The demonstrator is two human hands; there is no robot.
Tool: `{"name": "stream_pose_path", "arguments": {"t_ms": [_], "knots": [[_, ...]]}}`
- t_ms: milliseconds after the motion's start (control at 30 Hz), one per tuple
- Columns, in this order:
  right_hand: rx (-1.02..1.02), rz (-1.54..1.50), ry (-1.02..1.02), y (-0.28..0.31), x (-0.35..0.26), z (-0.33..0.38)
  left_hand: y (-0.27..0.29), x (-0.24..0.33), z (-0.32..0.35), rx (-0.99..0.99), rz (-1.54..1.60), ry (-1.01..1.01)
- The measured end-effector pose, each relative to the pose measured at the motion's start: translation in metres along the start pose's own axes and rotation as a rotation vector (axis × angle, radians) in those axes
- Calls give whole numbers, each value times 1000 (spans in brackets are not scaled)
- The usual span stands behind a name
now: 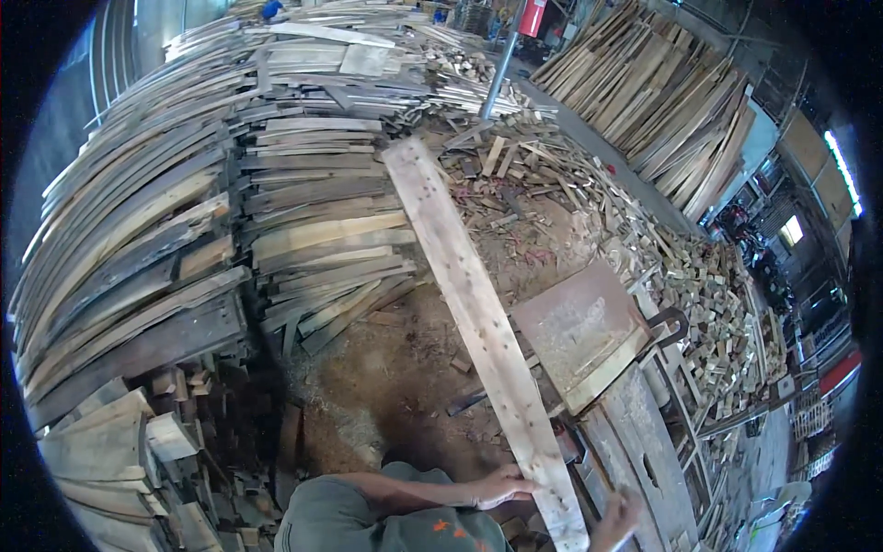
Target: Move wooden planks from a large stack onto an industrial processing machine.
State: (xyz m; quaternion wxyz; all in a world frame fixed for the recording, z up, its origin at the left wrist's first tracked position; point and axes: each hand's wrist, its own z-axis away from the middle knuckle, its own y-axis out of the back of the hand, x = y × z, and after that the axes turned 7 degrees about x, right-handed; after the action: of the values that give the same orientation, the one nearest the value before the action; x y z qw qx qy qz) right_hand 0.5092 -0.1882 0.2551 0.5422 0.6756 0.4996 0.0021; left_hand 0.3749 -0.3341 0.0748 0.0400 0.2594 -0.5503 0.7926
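Gripping a long pale plank (487, 340) by its left edge, close to its near end, my left hand (506, 486) has its fingers closed on the wood. Seen from my head, my right hand (622, 521) is blurred just to the right of that same end, and I cannot tell whether it touches the plank or how far its fingers are bent. The plank slants away from me toward the upper left, dotted with dark spots, its far end in front of the stacked boards (317, 198). To its right are a brown plate (579, 317) with a pale edge and, nearer me, a wooden bench (635, 432) with a dark slot. Small wood blocks (717, 313) are heaped beyond these, and tall boards (658, 101) lean in a row at the upper right. Brown ground (395, 386) shows left of the plank.
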Motion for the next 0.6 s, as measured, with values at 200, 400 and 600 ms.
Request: {"name": "stream_pose_path", "arguments": {"t_ms": [200,400,600], "knots": [[-357,-247,-15,-76,-36,20,12,-15,-1,-74,-91,90],[-101,-134,103,-117,-26,30,21,-19,-6,-72,-258,131],[-472,-272,-322,-110,2,20,9,-18,5,-428,-661,-25]]}}
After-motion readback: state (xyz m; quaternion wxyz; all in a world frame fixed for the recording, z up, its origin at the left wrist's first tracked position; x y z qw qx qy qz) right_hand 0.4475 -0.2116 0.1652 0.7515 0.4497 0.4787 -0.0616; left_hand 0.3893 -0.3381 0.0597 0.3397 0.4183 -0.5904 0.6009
